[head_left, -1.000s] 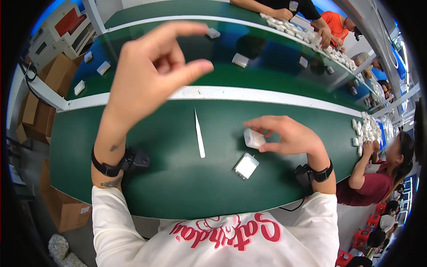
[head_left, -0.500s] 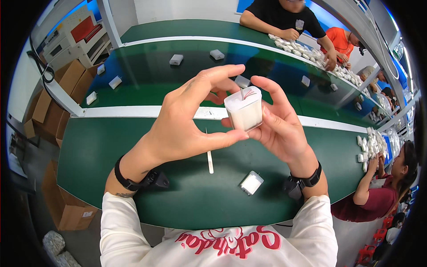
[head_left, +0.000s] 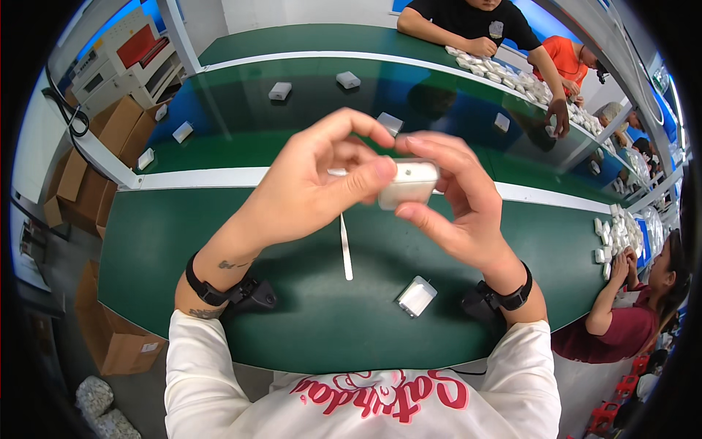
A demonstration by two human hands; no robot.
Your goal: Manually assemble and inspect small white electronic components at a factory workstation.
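Observation:
Over the middle of the green table, a small white rounded case (head_left: pixel 406 192) is held up between both hands, slightly blurred. A small dark dot shows on the face turned up. My right hand (head_left: pixel 468 201) grips its right side, thumb below and fingers over the top. My left hand (head_left: pixel 311 179) has its thumb pressed on the case's left end, the other fingers curled behind. Below the hands lie white tweezers (head_left: pixel 346 252), their upper end partly hidden by the left hand. A second small case (head_left: pixel 417 296), white with a clear edge, rests nearer me.
Beyond a white rail (head_left: pixel 197 178), a dark green conveyor belt (head_left: pixel 234 139) carries several spaced white cases. Co-workers sit at the far side and at right beside heaps of white cases (head_left: pixel 618 233). Cardboard boxes (head_left: pixel 131 333) stand on the floor at left.
The case has been turned over in my hands: the end with the red wires no longer shows, and a plain face with a dot does. Cases on the belt shifted slightly left.

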